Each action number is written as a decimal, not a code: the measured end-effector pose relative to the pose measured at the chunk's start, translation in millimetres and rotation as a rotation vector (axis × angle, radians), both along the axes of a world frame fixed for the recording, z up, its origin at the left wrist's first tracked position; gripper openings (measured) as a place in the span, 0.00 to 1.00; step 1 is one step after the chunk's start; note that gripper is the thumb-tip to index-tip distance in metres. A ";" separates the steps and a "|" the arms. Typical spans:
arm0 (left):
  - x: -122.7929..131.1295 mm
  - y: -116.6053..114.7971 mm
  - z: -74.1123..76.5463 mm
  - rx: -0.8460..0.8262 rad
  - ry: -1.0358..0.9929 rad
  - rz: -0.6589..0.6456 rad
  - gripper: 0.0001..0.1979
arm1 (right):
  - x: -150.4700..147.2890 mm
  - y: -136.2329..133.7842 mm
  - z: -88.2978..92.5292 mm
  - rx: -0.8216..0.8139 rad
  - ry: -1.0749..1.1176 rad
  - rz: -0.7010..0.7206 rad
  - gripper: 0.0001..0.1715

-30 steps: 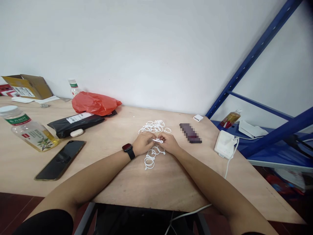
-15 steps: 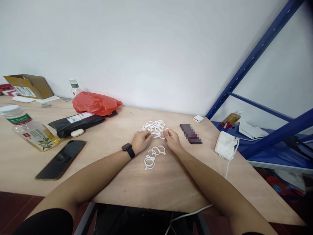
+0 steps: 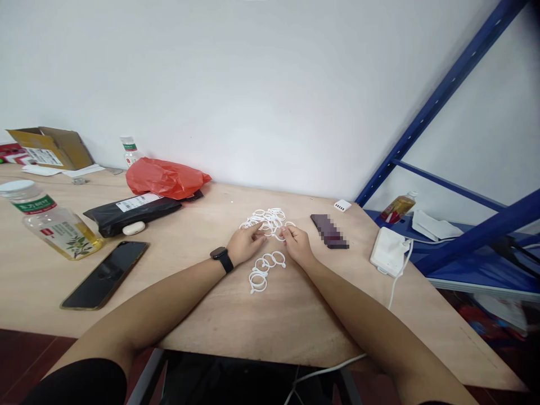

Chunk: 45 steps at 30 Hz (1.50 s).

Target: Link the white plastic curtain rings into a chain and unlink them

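A heap of white plastic curtain rings (image 3: pixel 264 215) lies on the table beyond my hands. My left hand (image 3: pixel 244 243), with a black watch on its wrist, is at the heap's near left side. Its thumb and forefinger are apart, with no ring visibly gripped between them. Between the fingertips of my right hand (image 3: pixel 296 243) is a white curtain ring (image 3: pixel 277 235), pinched at its right side. Closer to me, several linked or overlapping rings (image 3: pixel 258 279) form a short row on the wood. My right fingers partly hide the held ring.
To the left are a phone (image 3: pixel 105 275), a drink bottle (image 3: pixel 59 228), a white earbud case (image 3: pixel 134 228), a black parcel (image 3: pixel 135 212) and a red plastic bag (image 3: pixel 166 177). A dark phone-like slab (image 3: pixel 329 230), a power strip (image 3: pixel 388 252) with its cable, and a blue rack (image 3: pixel 442 84) are on the right.
My left thumb and forefinger have parted and released the ring between my hands. The right hand keeps its pinch, shifting barely. The near row of rings has not moved.
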<state>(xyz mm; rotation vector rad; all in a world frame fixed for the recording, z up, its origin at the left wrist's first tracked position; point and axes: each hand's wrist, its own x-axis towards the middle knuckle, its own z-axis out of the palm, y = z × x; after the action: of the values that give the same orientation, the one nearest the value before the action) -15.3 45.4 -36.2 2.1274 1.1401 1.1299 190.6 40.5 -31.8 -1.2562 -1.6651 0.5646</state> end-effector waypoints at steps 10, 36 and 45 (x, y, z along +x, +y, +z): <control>0.6 -12.3 18.0 0.239 0.011 -0.096 0.09 | -2.5 -4.3 5.3 0.120 -0.234 0.052 0.18; -2.5 -9.6 13.4 0.346 0.055 -0.139 0.10 | -13.4 -19.9 7.1 0.362 -0.209 0.161 0.08; -0.9 -15.9 18.2 0.336 0.069 -0.096 0.10 | -14.6 -22.2 7.4 0.413 -0.232 0.152 0.06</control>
<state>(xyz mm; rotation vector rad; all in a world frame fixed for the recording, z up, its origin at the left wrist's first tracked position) -16.2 29.4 -18.1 2.4623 0.9154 1.2864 176.0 18.3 -24.4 -0.9234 -1.9602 0.1503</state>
